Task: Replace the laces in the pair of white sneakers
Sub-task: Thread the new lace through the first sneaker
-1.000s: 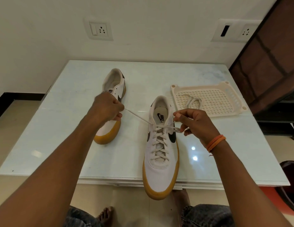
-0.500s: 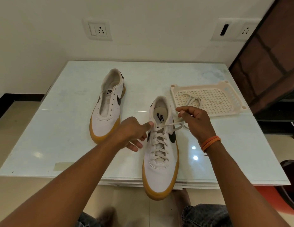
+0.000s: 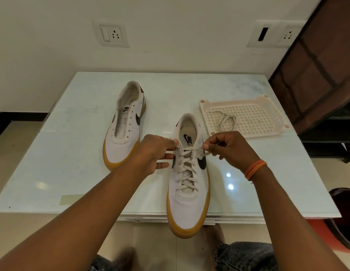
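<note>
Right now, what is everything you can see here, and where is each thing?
laced sneaker: 1, white with gum sole, near table edge, toe overhanging
unlaced sneaker: 1, white with gum sole, left on table
loose lace: 1, white, coiled in tray
tray: 1, cream, perforated, right rear of table
table: 1, pale glossy top
wall sockets: 2 plates, white, on wall
wristband: orange, right wrist
left hand: pinches lace at top eyelet
right hand: pinches lace end
</note>
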Motion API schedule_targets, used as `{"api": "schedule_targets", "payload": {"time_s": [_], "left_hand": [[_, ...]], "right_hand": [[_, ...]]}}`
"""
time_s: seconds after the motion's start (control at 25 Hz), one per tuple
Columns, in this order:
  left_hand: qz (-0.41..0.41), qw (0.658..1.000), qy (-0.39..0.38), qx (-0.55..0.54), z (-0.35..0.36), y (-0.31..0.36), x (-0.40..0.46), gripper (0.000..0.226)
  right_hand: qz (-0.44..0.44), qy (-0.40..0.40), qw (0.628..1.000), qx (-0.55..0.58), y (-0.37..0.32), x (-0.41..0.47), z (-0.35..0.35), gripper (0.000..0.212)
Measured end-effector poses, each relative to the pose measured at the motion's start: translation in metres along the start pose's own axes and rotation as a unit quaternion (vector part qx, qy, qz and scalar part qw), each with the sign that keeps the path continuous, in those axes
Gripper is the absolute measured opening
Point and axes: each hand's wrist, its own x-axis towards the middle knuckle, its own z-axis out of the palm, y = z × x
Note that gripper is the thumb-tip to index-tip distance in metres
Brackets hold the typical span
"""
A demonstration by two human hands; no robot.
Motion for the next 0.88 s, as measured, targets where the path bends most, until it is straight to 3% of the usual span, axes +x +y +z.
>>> {"api": "schedule_targets", "payload": {"time_s": [0.16,0.28,0.52,0.68,0.88], "left_hand": [[0.034,0.999,0.006,0.006,0.000,0.000,0.000,0.011],[0.032,0.999,0.005,-0.016,-0.001,0.002,-0.002,0.012],[0.070,0.993,0.038,-0.090,-0.014,0.012,0.004,0.013],[0.040,0.985,0.014,-0.166,-0.015,0.013,0.004,0.013],[0.074,0.978,0.034,-0.194,-0.018,0.020,0.001,0.016]], "right_hand": [[0.026,-0.057,0.998,-0.006,-0.003,-0.001,0.002,0.019],[0.046,-0.084,0.995,-0.005,-0.004,-0.001,0.005,0.017],[0.046,-0.066,0.996,0.038,-0.002,-0.001,0.004,0.011],[0.069,-0.077,0.994,0.043,0.003,0.001,0.006,0.010],[0.093,-0.077,0.979,0.164,0.002,0.000,0.005,0.019]]}}
